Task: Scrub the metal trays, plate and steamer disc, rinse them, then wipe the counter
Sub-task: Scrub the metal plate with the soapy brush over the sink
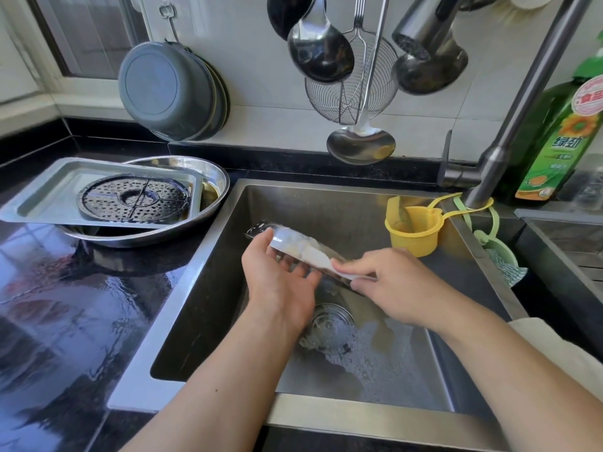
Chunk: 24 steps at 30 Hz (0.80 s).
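Plate (293, 244), a metal one, is held tilted over the sink (352, 197) in the middle of the frame, with white foam on its upper face. It is supported from below by the left hand (280, 282), whose fingers are spread under it while the thumb lies on its upper left rim. A small white cloth (346, 272) is pinched against the lower right edge of the plate by the right hand (396, 285), with the fingers curled over the cloth.

Soapy foam is seen on the sink bottom around the drain strainer (329, 324), below the hands. At the left of the frame, on the wet black counter (65, 305), a rectangular metal tray (42, 197) is laid across a round metal tray (215, 177), and the perforated steamer disc (133, 199) is placed in the rectangular one. A yellow cup-shaped holder (412, 226) is hung inside the sink at the right, near the tap (509, 125). A green detergent bottle (561, 138) is stood at the right edge. Ladles (321, 50) and a wire skimmer (350, 89) are hung on the wall at the top.
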Tool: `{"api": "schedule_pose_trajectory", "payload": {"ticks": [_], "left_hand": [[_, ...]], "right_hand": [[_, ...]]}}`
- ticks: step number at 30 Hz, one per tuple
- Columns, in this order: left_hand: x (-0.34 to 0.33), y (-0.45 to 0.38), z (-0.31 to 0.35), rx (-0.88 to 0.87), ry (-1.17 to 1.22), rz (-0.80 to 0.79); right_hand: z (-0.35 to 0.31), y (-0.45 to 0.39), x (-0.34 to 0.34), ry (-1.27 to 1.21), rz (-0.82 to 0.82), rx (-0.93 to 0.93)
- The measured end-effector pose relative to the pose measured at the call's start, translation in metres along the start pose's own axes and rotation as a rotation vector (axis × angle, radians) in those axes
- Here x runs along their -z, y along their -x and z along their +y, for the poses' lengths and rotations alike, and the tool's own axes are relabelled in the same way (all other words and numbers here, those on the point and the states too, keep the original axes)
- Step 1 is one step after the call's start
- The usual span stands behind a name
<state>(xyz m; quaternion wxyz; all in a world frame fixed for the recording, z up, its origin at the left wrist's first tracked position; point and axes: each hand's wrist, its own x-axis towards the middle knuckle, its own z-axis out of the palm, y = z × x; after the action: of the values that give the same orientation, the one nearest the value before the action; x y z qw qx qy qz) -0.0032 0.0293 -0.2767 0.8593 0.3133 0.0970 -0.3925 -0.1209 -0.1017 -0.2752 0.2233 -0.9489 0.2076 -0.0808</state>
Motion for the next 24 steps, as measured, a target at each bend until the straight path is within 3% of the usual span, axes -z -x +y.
{"api": "schedule_pose_trajectory", "payload": {"ticks": [6,11,13,17,22,24], "left_hand": [[-0.001,-0.001,0.004,-0.022,0.095,-0.015],[-0.001,0.001,-0.003,0.095,-0.035,-0.072],[0.0,0.001,-0.001,0.088,-0.066,-0.079],[0.0,0.0,0.004,-0.008,0.014,-0.029],[-0.001,-0.001,0.0,0.014,-0.058,-0.019],[0.001,-0.002,0.005,0.012,-0.081,-0.02]], "right_hand": [[0.016,-0.004,0.012,-0.024,0.039,-0.129],[-0.01,-0.006,-0.011,-0.031,0.033,0.071],[-0.004,-0.01,-0.005,-0.007,0.041,0.032],[0.019,-0.001,0.013,-0.035,-0.093,-0.111],[-0.004,-0.008,-0.003,0.007,-0.008,0.021],[0.003,-0.01,-0.002,0.003,-0.032,-0.007]]}}
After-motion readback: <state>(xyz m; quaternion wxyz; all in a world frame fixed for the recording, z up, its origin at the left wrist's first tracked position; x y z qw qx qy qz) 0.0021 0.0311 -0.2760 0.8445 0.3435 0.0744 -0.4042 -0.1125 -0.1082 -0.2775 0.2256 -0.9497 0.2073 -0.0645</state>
